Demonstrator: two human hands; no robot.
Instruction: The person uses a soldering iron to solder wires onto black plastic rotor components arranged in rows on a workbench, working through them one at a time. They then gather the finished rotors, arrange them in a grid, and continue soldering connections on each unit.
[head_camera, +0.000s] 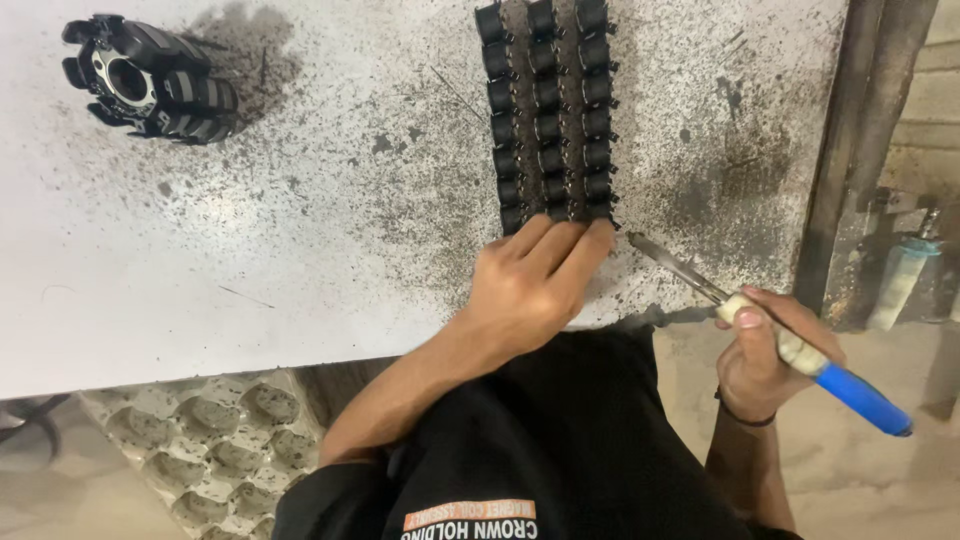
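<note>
Three rows of black coil bobbins (548, 115) lie aligned on the desk (300, 230). Left hand (530, 285) fingers press flat on the row ends; right hand (765, 355) fingers pinch a soldering iron (800, 355), tip short of the rows. Soldering appears not begun.

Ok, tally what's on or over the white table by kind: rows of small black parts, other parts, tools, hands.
Rows of small black parts: 3
Round black slotted part: 1
Blue-handled tool, in the right hand: 1
Hands: 2; the left hand rests its fingertips on the near row ends
Total: 7
</note>
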